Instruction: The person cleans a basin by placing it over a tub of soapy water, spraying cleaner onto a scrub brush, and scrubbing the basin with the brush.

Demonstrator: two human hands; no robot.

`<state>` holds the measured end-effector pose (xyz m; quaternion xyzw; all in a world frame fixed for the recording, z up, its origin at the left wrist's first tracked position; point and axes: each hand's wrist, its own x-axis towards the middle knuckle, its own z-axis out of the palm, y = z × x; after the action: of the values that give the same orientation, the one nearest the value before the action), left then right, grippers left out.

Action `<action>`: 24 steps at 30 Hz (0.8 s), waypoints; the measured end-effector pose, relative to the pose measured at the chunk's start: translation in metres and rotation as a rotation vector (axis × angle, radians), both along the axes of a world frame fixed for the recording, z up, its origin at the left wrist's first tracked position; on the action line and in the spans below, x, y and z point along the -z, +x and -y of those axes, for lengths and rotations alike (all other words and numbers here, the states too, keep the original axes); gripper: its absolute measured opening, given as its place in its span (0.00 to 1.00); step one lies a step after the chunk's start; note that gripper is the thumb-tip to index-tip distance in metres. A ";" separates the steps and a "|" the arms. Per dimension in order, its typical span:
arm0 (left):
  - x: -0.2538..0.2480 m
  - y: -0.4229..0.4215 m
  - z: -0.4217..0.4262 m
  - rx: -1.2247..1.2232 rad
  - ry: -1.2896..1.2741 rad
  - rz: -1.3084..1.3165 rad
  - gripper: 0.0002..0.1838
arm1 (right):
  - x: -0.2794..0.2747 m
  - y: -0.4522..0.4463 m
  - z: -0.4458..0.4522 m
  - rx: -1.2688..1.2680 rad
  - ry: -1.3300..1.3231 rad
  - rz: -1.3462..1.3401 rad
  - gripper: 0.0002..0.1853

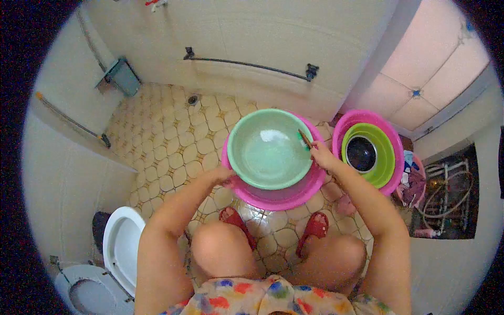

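Note:
A pale green basin (268, 173) rests tilted in a larger pink basin (278, 202) on the tiled floor in front of me. My left hand (226, 176) is closed at the near left rim of the green basin, its fingers partly hidden. In my right hand (321, 155) is a scrub brush (305, 140) with a brown back and green bristles. The brush is against the inner right wall of the green basin.
To the right stands another pink basin (397, 157) holding a lime green basin (389, 152) and a dark-bottomed bowl (361, 154). Clothes (412, 184) lie in a tub beside them. A toilet (97, 294) is at lower left, a floor drain (193, 100) near the wall.

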<state>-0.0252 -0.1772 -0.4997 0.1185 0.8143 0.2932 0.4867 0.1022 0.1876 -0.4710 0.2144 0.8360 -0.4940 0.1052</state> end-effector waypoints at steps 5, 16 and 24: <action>0.080 0.022 -0.005 -0.707 0.442 0.619 0.23 | 0.041 -0.001 -0.001 -0.036 0.072 0.075 0.22; 0.076 0.046 -0.047 -0.849 0.368 0.693 0.28 | 0.080 -0.013 0.012 0.187 -0.216 0.031 0.25; 0.054 0.039 -0.035 -0.865 0.426 0.403 0.27 | 0.104 -0.005 0.009 0.141 -0.151 -0.099 0.23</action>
<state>0.0135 -0.1420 -0.5534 -0.1909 0.6012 0.6437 0.4332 0.0969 0.1785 -0.5753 0.2395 0.7836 -0.5715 0.0446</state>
